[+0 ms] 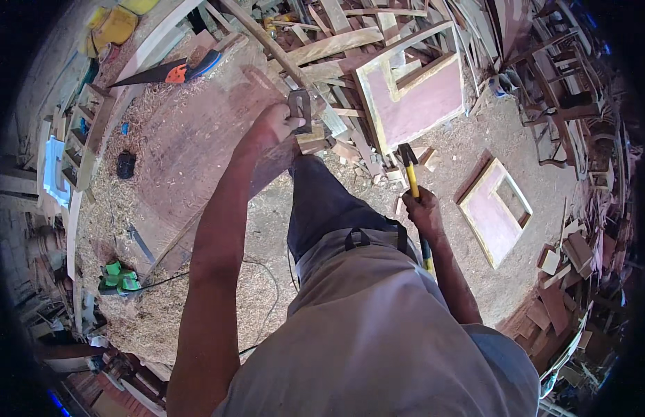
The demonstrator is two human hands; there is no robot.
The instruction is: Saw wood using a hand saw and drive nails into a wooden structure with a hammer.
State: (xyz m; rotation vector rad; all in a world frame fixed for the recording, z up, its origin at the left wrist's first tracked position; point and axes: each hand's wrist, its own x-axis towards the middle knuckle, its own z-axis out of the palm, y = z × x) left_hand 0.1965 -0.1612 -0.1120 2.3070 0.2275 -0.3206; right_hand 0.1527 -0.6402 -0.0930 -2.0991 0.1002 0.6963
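My left hand [277, 121] grips a small dark, slotted block-like piece [301, 110] beside a long wooden strip [263, 43] that leans across the pile of offcuts. Below it, my left foot or knee area meets the edge of a worn reddish board [180, 142]. My right hand [420, 208] is wrapped round the yellow and black handle of a hammer [411, 170], its dark head pointing up beside my right leg. A framed pink panel with a cutout [423, 104] stands against the wood pile just beyond the hammer.
A handsaw [176, 73] lies at the upper left, near a wooden frame [93, 139]. A green tool [117, 278] with a cord lies among shavings at lower left. A second pink panel [482, 222] lies on the floor at right. Chair frames [562, 111] and scrap wood line the edges.
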